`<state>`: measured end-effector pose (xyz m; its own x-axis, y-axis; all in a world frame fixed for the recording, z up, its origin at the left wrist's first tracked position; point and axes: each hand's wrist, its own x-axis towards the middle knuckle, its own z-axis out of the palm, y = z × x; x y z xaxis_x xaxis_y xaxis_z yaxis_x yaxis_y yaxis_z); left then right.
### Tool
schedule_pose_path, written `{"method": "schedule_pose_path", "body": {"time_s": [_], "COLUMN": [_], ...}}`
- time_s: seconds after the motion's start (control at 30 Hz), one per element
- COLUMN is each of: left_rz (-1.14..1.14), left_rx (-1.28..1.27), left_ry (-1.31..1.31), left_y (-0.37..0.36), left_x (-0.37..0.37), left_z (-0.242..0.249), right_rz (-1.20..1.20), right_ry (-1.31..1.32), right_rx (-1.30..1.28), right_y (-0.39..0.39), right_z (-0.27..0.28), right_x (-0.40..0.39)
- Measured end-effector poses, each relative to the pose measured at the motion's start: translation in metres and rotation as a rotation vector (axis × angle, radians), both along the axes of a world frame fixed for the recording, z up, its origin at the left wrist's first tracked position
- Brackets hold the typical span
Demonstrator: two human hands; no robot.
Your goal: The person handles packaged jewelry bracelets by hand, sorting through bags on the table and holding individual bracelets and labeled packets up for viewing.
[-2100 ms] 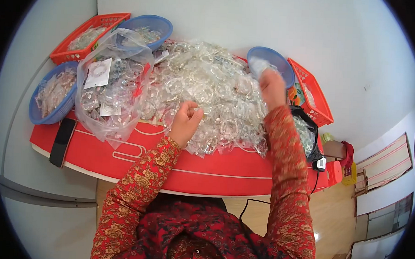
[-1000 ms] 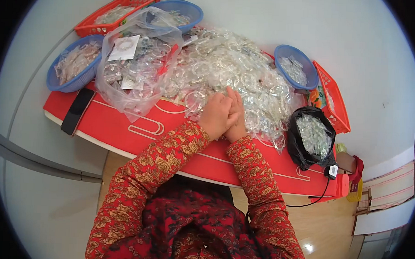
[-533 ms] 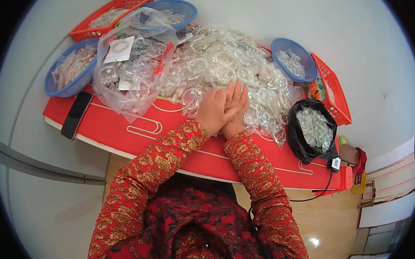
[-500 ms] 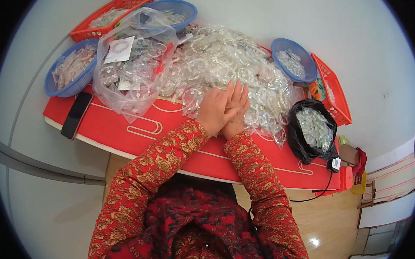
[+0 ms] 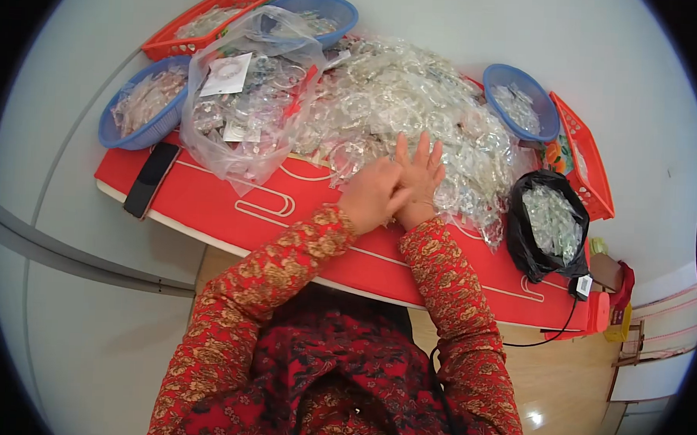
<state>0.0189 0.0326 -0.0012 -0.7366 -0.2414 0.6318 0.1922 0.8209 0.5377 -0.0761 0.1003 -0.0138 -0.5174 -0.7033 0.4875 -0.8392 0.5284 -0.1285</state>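
My left hand has its fingers curled in and rests against my right hand, its knuckles and thumb covering part of the palm. No object shows in it, though its inner side is hidden. My right hand is open, with fingers spread and pointing away from me. Both are at the near edge of a large heap of small clear plastic packets, some with bangle-like rings inside. Below them lies the red table cover.
Left of the heap stands a clear plastic bag of packets, with a dark phone nearby. Blue baskets and red baskets flank the heap. A black bag of packets sits at right, beside a cable.
My hands were pressed together with the left fingers extended. Now the left fingers are curled and drawn back, and the right fingers have spread. The whole view has shifted slightly.
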Motion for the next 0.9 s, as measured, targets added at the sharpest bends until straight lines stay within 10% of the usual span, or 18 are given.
{"method": "schedule_pose_path", "body": {"time_s": [0.3, 0.9], "left_rz": [0.722, 0.707], "left_rx": [-0.247, -0.613], "left_ry": [-0.334, -0.392], "left_y": [-0.095, -0.064], "left_x": [0.043, 0.037], "left_z": [-0.012, -0.009], "right_rz": [0.068, 0.178], "right_ry": [-0.034, -0.076], "right_rx": [-0.078, -0.112], "right_y": [0.0, 0.01], "right_z": [0.006, 0.006], "right_x": [0.0, -0.006]}}
